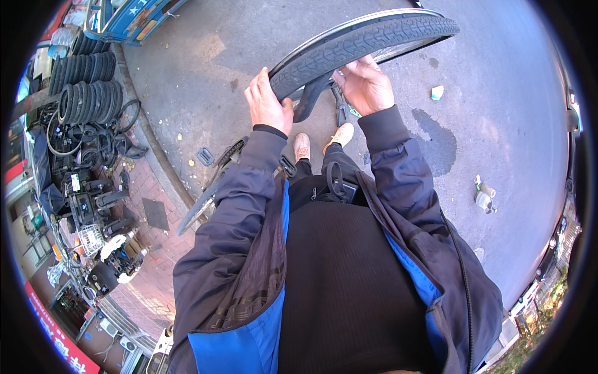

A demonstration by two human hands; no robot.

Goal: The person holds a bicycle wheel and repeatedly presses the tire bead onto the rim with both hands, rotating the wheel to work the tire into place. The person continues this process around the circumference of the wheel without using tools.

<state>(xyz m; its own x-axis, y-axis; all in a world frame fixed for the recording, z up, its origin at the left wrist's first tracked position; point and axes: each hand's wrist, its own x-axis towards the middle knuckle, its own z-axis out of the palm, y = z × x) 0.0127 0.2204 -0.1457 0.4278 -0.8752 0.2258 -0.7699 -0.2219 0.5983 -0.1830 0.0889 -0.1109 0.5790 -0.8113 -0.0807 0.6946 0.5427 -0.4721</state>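
Note:
In the head view, a bicycle wheel with a black treaded tyre (pixel 386 38) is held up tilted at the top middle. My left hand (pixel 268 103) grips the tyre's left end, fingers curled over its edge. My right hand (pixel 367 87) is under the tyre with bent fingers, partly hidden, at the inner side near a dark inner tube (pixel 310 98) that hangs loose below the wheel. I cannot make out exactly what the right fingers pinch. Below, between my hands and near my shoes (pixel 339 136), a dark long object (pixel 341 109) lies on the pavement.
Stacked tyres (pixel 84 100) and bike parts line the left kerb (pixel 149 137). A blue cart (pixel 131 22) stands at the top left. A loose pedal (pixel 205 156) lies left of my feet, and small containers (pixel 483 199) sit on the pavement at right. Parked cars show at the right rim.

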